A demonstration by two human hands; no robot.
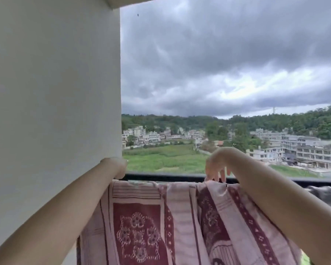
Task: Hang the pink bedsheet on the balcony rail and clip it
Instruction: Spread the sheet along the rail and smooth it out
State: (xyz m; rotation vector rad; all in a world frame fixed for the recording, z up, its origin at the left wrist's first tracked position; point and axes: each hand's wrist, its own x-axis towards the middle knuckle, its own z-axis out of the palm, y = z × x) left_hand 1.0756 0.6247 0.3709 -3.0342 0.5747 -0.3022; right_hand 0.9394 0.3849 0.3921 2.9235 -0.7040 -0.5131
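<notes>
pink bedsheet (180, 222) hangs draped over the dark balcony rail (161, 176), bunched in folds. right hand (217, 165) pinches its top edge at the rail; left hand (117, 167) curls at the sheet's left corner, its grasp unclear. hanging seems the step underway; next calls for spreading, then clips. no clips or writing visible.

The bedsheet (161, 217) hangs over the balcony rail (170, 177) and drapes down its near side, from the rail's left end by the wall (54, 92) towards the right. The left hand (117, 167) sits at the sheet's upper left corner on the rail, beside the wall's edge. The right hand (218, 165) reaches down onto the sheet's top edge further right; another cloth (321, 194) lies on the rail near the right edge.
</notes>
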